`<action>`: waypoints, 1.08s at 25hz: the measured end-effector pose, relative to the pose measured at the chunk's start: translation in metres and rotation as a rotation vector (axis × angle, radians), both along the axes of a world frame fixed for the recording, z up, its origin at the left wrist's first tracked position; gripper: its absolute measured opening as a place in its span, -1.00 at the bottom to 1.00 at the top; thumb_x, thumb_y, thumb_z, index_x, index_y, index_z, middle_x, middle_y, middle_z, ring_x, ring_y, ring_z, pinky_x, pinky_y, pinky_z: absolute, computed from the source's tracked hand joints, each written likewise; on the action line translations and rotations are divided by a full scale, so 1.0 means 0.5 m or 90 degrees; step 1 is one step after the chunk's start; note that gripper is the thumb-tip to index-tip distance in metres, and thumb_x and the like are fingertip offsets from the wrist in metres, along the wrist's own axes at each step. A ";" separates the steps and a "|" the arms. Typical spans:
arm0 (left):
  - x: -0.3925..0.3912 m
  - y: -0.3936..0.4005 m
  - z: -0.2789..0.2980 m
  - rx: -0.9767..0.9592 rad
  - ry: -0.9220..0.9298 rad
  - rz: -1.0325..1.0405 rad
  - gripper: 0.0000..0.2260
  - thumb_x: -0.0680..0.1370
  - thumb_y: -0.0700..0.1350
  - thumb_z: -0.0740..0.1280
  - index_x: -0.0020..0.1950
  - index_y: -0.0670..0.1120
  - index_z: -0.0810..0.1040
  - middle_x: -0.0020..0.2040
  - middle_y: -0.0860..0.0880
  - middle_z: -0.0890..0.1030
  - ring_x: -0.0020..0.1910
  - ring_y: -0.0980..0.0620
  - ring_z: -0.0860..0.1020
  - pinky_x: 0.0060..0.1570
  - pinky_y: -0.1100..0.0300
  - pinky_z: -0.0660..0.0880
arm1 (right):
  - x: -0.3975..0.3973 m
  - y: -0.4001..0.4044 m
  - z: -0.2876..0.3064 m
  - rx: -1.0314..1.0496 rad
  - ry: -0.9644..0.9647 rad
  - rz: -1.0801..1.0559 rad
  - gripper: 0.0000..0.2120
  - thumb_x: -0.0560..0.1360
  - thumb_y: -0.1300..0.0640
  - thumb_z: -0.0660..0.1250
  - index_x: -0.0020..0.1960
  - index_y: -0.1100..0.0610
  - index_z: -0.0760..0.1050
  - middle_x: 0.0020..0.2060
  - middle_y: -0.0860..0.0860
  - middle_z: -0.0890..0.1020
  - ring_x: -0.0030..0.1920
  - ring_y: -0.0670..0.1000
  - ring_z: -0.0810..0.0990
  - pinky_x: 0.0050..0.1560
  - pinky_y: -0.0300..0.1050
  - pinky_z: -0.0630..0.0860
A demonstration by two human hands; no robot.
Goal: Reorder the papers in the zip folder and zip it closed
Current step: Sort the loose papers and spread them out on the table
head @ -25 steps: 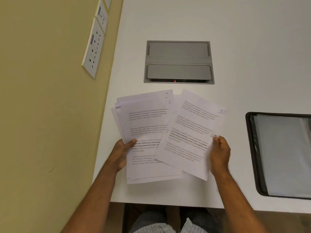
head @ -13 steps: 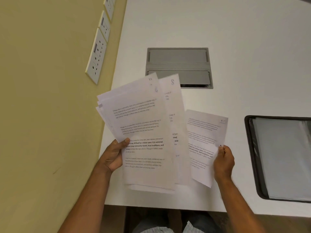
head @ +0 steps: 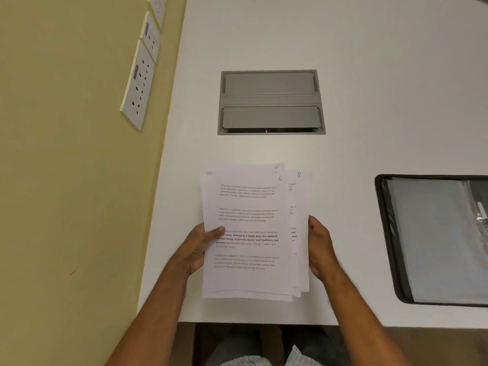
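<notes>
Your left hand (head: 196, 248) and right hand (head: 318, 247) both grip the papers (head: 250, 233); sheet 6 lies over 8, so sorting seems unfinished, and the zip folder (head: 438, 239) lies open.

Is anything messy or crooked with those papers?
A little. The stack of white printed papers held by both hands is uneven: the sheet marked 8 sticks out on the right behind the top sheet marked 6.

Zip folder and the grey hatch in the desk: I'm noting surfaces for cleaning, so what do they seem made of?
Zip folder: likely fabric or soft plastic, going by its matte black, rounded border; glossy clear plastic sleeves inside catch the light. Hatch: probably brushed metal or metal-look plastic, judging by its flat grey satin flaps.
</notes>
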State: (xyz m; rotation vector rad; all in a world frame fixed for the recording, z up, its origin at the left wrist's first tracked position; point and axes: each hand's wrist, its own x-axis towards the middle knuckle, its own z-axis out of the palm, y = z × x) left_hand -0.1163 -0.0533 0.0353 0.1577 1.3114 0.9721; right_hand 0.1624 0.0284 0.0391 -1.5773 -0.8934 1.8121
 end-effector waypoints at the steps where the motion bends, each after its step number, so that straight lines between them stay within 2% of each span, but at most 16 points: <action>1: 0.005 -0.003 -0.008 -0.006 -0.002 0.007 -0.59 0.56 -0.19 0.38 0.40 -0.20 0.51 0.26 -0.25 0.64 0.19 -0.24 0.65 0.14 -0.12 0.62 | 0.000 0.000 0.006 -0.011 0.012 0.003 -0.89 0.65 0.21 0.35 0.10 0.15 0.65 -0.02 0.18 0.72 -0.12 0.09 0.66 -0.03 0.07 0.63; 4: 0.019 -0.013 -0.031 -0.011 -0.045 0.036 -0.59 0.59 -0.12 0.35 0.43 -0.17 0.50 0.32 -0.23 0.61 0.28 -0.25 0.60 0.25 -0.20 0.55 | 0.005 0.004 0.009 -0.033 0.033 0.033 -0.83 0.62 0.26 0.37 0.18 0.14 0.65 0.06 0.23 0.71 -0.07 0.15 0.68 0.02 0.11 0.64; 7: 0.037 -0.019 -0.042 0.014 -0.045 0.061 -0.63 0.62 -0.18 0.32 0.44 -0.15 0.48 0.32 -0.22 0.61 0.29 -0.27 0.59 0.24 -0.23 0.56 | 0.009 0.007 0.000 -0.058 0.044 0.055 -0.77 0.64 0.26 0.32 0.24 0.11 0.65 0.12 0.17 0.72 0.06 0.21 0.69 0.14 0.15 0.64; 9: 0.049 -0.014 -0.047 0.045 0.028 0.071 -0.62 0.61 -0.24 0.35 0.43 -0.14 0.47 0.28 -0.18 0.64 0.24 -0.24 0.63 0.16 -0.16 0.61 | 0.011 0.009 -0.004 -0.083 0.027 0.051 -0.79 0.67 0.16 0.26 0.20 0.11 0.65 0.10 0.10 0.73 0.09 0.20 0.68 0.17 0.12 0.60; 11: 0.057 -0.008 -0.047 0.050 0.079 0.089 -0.59 0.57 -0.27 0.40 0.41 -0.14 0.45 0.26 -0.16 0.66 0.19 -0.21 0.66 0.07 -0.10 0.65 | 0.012 0.011 -0.006 -0.123 0.015 0.009 -0.71 0.69 -0.01 0.20 0.11 0.11 0.65 0.03 0.04 0.73 0.04 0.10 0.67 0.13 0.04 0.55; 13: 0.061 -0.003 -0.045 0.049 0.087 0.092 -0.59 0.55 -0.28 0.43 0.39 -0.17 0.46 0.25 -0.17 0.66 0.17 -0.22 0.66 0.08 -0.12 0.65 | 0.008 0.012 -0.015 -0.100 -0.008 0.009 -0.67 0.68 -0.16 0.22 0.18 0.05 0.61 0.09 -0.04 0.73 0.09 0.00 0.70 0.17 -0.02 0.56; 14: 0.063 -0.001 -0.045 0.047 0.082 0.084 -0.61 0.55 -0.27 0.44 0.37 -0.19 0.49 0.24 -0.18 0.67 0.16 -0.24 0.66 0.09 -0.13 0.64 | 0.004 0.010 -0.020 -0.057 -0.046 0.038 -0.69 0.64 -0.16 0.32 0.23 0.02 0.56 0.12 -0.06 0.72 0.12 -0.02 0.70 0.18 0.01 0.59; 16: 0.069 0.003 -0.041 0.031 0.068 0.079 -0.67 0.55 -0.26 0.43 0.32 -0.20 0.56 0.22 -0.21 0.67 0.14 -0.24 0.67 0.08 -0.12 0.65 | -0.005 0.004 -0.031 0.019 -0.138 0.067 -0.64 0.54 0.01 0.50 0.27 0.01 0.47 0.12 -0.06 0.69 0.11 0.00 0.70 0.15 0.04 0.63; 17: 0.071 0.005 -0.040 0.020 0.061 0.087 -0.69 0.56 -0.23 0.43 0.31 -0.19 0.57 0.21 -0.21 0.68 0.13 -0.24 0.68 0.08 -0.12 0.65 | -0.008 0.002 -0.036 0.039 -0.166 0.054 -0.62 0.53 0.08 0.52 0.26 0.01 0.45 0.12 -0.05 0.68 0.10 0.00 0.69 0.13 0.02 0.63; 19: 0.070 0.008 -0.043 0.009 0.047 0.113 -0.69 0.61 -0.14 0.39 0.35 -0.14 0.56 0.22 -0.18 0.68 0.17 -0.22 0.66 0.16 -0.16 0.61 | -0.010 0.006 -0.046 0.056 -0.165 0.023 -0.69 0.55 0.13 0.50 0.22 0.02 0.47 0.08 -0.02 0.69 0.09 0.04 0.69 0.10 0.00 0.64; 22: 0.062 0.013 -0.048 -0.001 0.029 0.135 -0.67 0.67 -0.04 0.30 0.42 -0.07 0.52 0.27 -0.12 0.66 0.25 -0.18 0.63 0.27 -0.17 0.54 | -0.002 0.022 -0.061 0.077 -0.158 0.051 -0.87 0.62 0.08 0.40 0.11 0.11 0.52 0.02 0.12 0.70 0.11 0.24 0.67 0.17 0.22 0.59; 24: 0.057 0.012 -0.051 -0.013 0.016 0.139 -0.69 0.68 -0.07 0.28 0.42 -0.06 0.52 0.27 -0.10 0.66 0.26 -0.15 0.62 0.30 -0.16 0.53 | 0.004 0.033 -0.060 0.080 -0.124 0.071 -0.89 0.67 0.09 0.32 0.15 0.09 0.57 0.06 0.07 0.73 0.13 0.20 0.68 0.22 0.23 0.60; 27: 0.056 0.010 -0.051 -0.010 -0.011 0.109 -0.68 0.65 -0.15 0.31 0.42 -0.10 0.52 0.29 -0.13 0.65 0.28 -0.17 0.61 0.30 -0.15 0.52 | 0.012 0.051 -0.044 0.077 -0.058 0.089 -0.78 0.71 0.14 0.24 0.28 0.02 0.59 0.16 0.00 0.72 0.20 0.07 0.69 0.26 0.12 0.56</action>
